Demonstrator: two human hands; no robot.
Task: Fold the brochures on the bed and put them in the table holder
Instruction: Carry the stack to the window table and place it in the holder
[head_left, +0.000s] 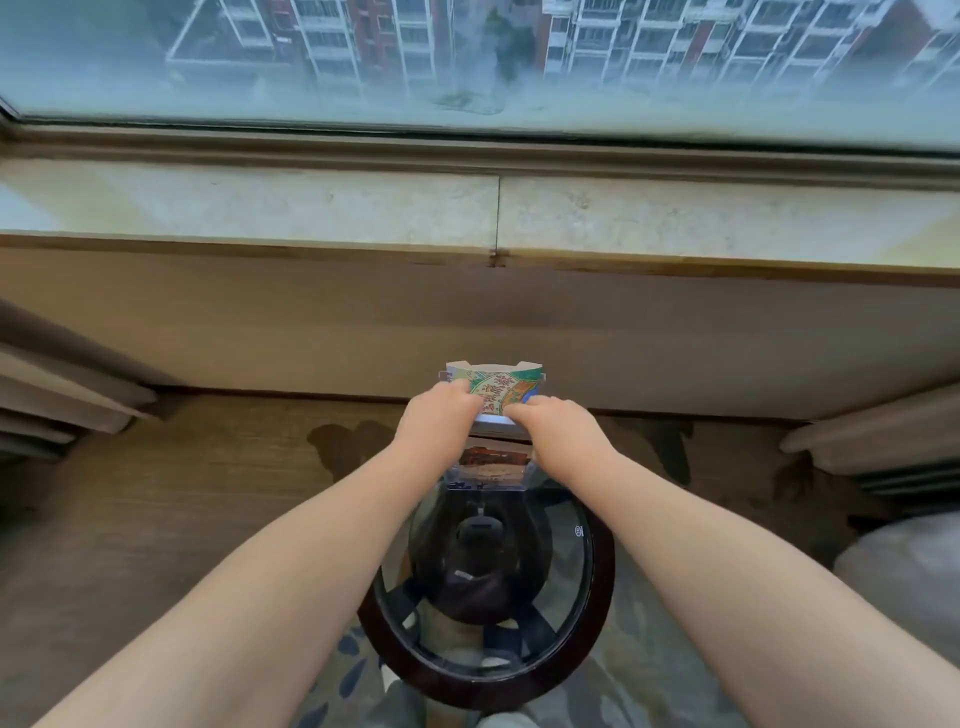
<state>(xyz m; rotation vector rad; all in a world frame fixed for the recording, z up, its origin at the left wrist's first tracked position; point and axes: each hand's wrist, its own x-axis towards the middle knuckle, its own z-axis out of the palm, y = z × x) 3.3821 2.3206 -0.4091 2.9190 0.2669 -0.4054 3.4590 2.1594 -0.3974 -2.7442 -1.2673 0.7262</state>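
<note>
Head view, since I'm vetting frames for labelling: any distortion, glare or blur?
In the head view, wide-angle distortion bows the window sill and stretches the forearms; the glass tabletop reflects a dark shape; daylight is soft, without hard shadows; the brochure print looks slightly blurred.

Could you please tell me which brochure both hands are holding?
The green patterned brochure, gripped by left hand and right hand; the red-pictured brochure sits below them.
</note>
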